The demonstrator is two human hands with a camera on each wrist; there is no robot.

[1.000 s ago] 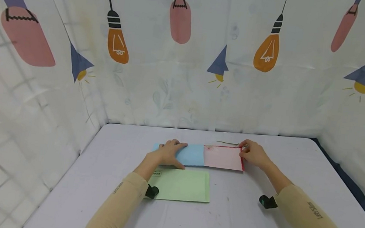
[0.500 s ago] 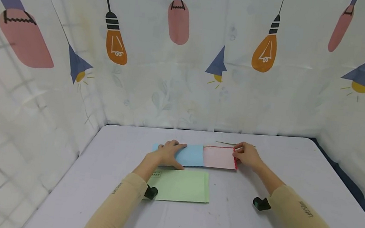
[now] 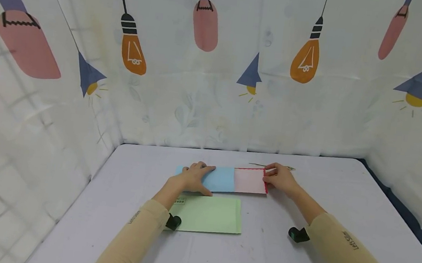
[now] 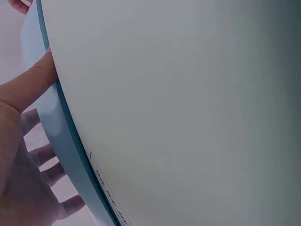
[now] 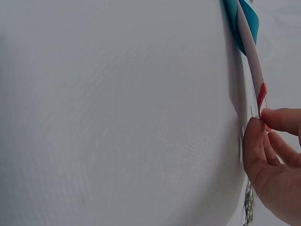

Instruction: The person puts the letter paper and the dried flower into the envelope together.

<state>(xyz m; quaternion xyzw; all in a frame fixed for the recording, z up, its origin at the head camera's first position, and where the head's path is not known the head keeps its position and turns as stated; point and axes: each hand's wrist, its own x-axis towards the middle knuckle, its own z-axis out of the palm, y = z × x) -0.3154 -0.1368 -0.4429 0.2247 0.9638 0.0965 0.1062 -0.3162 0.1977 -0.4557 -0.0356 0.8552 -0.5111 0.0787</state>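
A light blue envelope point(image 3: 223, 180) lies across the middle of the table. My left hand point(image 3: 190, 177) spans its left part and grips it, thumb at the near edge and fingers toward the far edge. From the envelope's right end sticks out a pink card point(image 3: 248, 181) with red along its far and right edges; its left part is hidden inside. My right hand point(image 3: 281, 179) pinches the card's right edge between thumb and fingers. In the right wrist view the card's red edge point(image 5: 262, 94) meets the fingertips.
Nearer to me lies a pale green envelope point(image 3: 206, 214) with a small printed box, partly under my left wrist. Behind the card is a thin stalk point(image 3: 257, 164), its tufted end point(image 5: 249, 207) showing below the right hand. A white cloth point(image 3: 244, 259) covers the table.
My right hand has moved left with the pink card, and less of the card shows outside the blue envelope. The left hand has stayed in place on the envelope.
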